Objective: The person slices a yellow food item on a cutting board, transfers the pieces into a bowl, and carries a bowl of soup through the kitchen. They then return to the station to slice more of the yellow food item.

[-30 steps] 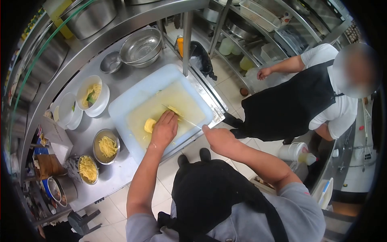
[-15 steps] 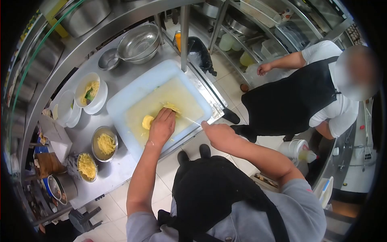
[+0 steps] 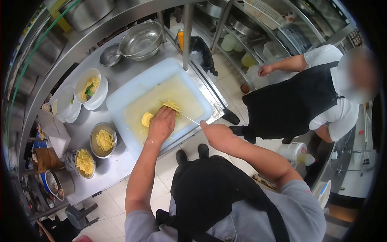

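Observation:
My left hand (image 3: pixel 162 122) lies with fingers bent and together on yellow strips (image 3: pixel 172 106) over the cutting board (image 3: pixel 187 94). Closed round the handle of a knife (image 3: pixel 190 118) is my right hand (image 3: pixel 217 136), just off the board's right edge. The thin blade reaches left over the board, beside my left fingertips and the strips. A yellow chunk (image 3: pixel 146 119) rests left of my left hand. The board sits in a pale blue tray (image 3: pixel 121 99).
Metal bowls of yellow strips (image 3: pixel 105 140) (image 3: pixel 85 162) and a white bowl (image 3: pixel 100 95) stand left. Large metal bowls (image 3: pixel 141 38) are behind the tray. A co-worker in a black apron (image 3: pixel 288 103) stands right, near a white bucket (image 3: pixel 291 151) and shelves.
The knife blade now shows farther left, past my left fingertips among the strips. My right hand has shifted slightly left. The co-worker's torso has moved a little.

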The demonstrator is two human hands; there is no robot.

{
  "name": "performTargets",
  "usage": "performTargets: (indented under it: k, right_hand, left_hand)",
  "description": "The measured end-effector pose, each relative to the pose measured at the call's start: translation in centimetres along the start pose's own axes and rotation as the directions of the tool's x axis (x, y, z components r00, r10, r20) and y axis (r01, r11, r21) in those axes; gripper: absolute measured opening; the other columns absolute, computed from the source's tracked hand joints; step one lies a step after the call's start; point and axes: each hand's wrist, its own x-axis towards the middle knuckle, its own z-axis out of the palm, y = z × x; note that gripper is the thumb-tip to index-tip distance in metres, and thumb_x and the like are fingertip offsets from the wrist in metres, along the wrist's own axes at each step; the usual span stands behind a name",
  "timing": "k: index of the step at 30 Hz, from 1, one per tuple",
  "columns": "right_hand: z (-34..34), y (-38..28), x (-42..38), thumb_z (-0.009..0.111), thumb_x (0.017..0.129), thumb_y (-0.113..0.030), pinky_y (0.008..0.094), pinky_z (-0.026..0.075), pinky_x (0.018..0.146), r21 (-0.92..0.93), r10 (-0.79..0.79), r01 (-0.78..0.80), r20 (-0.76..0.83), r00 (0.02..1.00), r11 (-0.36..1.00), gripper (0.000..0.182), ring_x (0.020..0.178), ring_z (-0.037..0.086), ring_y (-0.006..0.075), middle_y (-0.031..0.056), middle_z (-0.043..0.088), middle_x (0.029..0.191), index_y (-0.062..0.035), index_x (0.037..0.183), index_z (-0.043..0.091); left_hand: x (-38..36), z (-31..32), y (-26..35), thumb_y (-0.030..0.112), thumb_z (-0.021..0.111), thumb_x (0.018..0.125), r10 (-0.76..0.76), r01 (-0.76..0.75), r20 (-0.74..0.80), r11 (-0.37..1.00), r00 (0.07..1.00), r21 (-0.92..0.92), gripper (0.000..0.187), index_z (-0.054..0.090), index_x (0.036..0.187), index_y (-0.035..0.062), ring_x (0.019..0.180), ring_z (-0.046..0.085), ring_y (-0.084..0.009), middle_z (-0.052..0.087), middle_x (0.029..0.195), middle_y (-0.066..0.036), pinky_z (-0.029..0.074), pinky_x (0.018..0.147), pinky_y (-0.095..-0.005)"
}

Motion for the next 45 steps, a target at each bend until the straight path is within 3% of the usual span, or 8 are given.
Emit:
performTargets:
  k: [10,16,19,25,29,34,41,45]
  right_hand:
    - [-1.3,-0.4,-0.5,0.055,0.085,0.009,0.0514,0.056,0.075,-0.004,0.001,0.000,0.049,0.999,1.000,0.043,0.090,0.071,0.0421,0.0244,0.071,0.092,0.0065,0.128,0.049]
    - [0.3,0.7,0.1,0.053,0.084,0.007,0.0563,0.053,0.076,0.090,-0.026,0.026,0.004,1.000,0.996,0.048,0.086,0.069,0.0468,0.0265,0.069,0.086,0.0076,0.132,0.048]
    - [-0.9,0.2,-0.6,0.057,0.085,0.007,0.0512,0.056,0.073,0.002,-0.037,0.037,0.040,0.999,0.999,0.046,0.087,0.071,0.0420,0.0229,0.070,0.087,0.0071,0.130,0.048]
    - [0.9,1.4,0.3,0.059,0.084,0.005,0.0519,0.056,0.072,-0.002,-0.096,0.096,-0.029,0.995,0.995,0.047,0.085,0.072,0.0414,0.0231,0.071,0.087,0.0071,0.130,0.049]
    - [0.1,1.2,-0.3,0.059,0.084,0.004,0.0525,0.056,0.073,-0.014,-0.076,0.076,0.027,0.997,0.997,0.047,0.086,0.071,0.0423,0.0235,0.071,0.088,0.0072,0.130,0.049]
    - [1.1,1.7,0.5,0.053,0.084,0.005,0.0564,0.053,0.074,0.050,-0.087,0.088,-0.010,0.996,0.995,0.049,0.084,0.068,0.0465,0.0261,0.069,0.085,0.0090,0.133,0.048]
    - [2.3,2.1,-0.1,0.052,0.086,0.003,0.0562,0.054,0.075,0.053,-0.116,0.120,-0.075,0.990,0.991,0.045,0.084,0.068,0.0464,0.0264,0.069,0.085,0.0088,0.130,0.049]
    - [0.8,1.0,-0.7,0.058,0.082,0.006,0.0517,0.056,0.078,0.020,-0.073,0.073,0.015,0.997,0.997,0.059,0.090,0.071,0.0429,0.0240,0.072,0.093,0.0097,0.140,0.046]
  left_hand:
    - [-0.1,-0.4,0.4,0.003,0.072,0.081,-0.031,0.031,0.027,0.999,0.999,0.012,0.010,0.070,0.091,0.0035,0.096,0.067,-0.0279,0.070,0.098,-0.009,0.059,0.082,-0.0401]
    - [0.0,-0.3,0.4,0.005,0.073,0.082,0.022,-0.022,-0.051,1.000,0.998,0.006,0.009,0.070,0.091,0.0046,0.096,0.066,-0.0289,0.069,0.098,-0.009,0.058,0.082,-0.0399]
    - [-0.3,-0.4,0.4,0.005,0.073,0.083,-0.032,0.031,0.044,0.999,0.999,0.009,0.008,0.070,0.091,0.0049,0.096,0.066,-0.0292,0.068,0.098,-0.009,0.058,0.082,-0.0399]
    - [-0.2,-0.4,0.5,0.005,0.073,0.083,-0.014,0.014,0.016,1.000,1.000,0.020,0.008,0.070,0.091,0.0045,0.097,0.067,-0.0288,0.068,0.098,-0.009,0.058,0.082,-0.0396]
    - [-0.4,-0.6,0.4,0.005,0.073,0.083,-0.052,0.050,0.067,0.998,0.996,0.022,0.008,0.070,0.090,0.0041,0.098,0.067,-0.0290,0.069,0.099,-0.009,0.058,0.083,-0.0395]
    - [-0.3,-0.3,0.5,0.004,0.074,0.082,0.017,-0.016,-0.032,0.999,0.999,0.047,0.008,0.071,0.089,0.0036,0.102,0.068,-0.0287,0.071,0.101,-0.009,0.058,0.086,-0.0390]
    - [-0.4,-0.4,0.6,0.006,0.074,0.081,0.012,-0.011,-0.012,0.998,1.000,0.057,0.011,0.072,0.091,0.0037,0.103,0.068,-0.0291,0.072,0.104,-0.010,0.057,0.089,-0.0403]
    - [-0.7,-0.2,0.4,0.007,0.074,0.081,-0.018,0.017,0.018,0.998,1.000,0.065,0.011,0.072,0.091,0.0036,0.105,0.068,-0.0290,0.071,0.105,-0.010,0.057,0.089,-0.0407]
